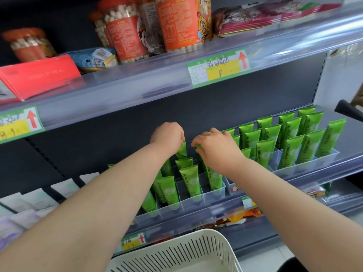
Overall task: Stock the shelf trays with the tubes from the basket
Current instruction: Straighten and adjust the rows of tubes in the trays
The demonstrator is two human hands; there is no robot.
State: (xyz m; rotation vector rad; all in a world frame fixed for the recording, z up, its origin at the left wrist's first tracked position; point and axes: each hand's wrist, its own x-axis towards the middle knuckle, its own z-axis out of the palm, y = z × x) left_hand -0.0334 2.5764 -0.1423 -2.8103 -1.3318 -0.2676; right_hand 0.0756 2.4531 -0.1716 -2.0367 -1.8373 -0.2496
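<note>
My left hand (167,135) pinches a tube (182,148), my right hand (214,149) a second tube (198,146), over the clear tray (196,201) on the dark shelf (294,179); white basket (176,250) near.

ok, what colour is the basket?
Cream-white, with slotted walls. The basket shows at the bottom of the head view.

We read "Chamomile" printed lengthwise on the green tubes (191,179). A green-edged shelf label (218,67) carries a red arrow (243,59) pointing up and a handwritten 8 on yellow. Its other writing, and the left label (19,124), stay illegible.
</note>
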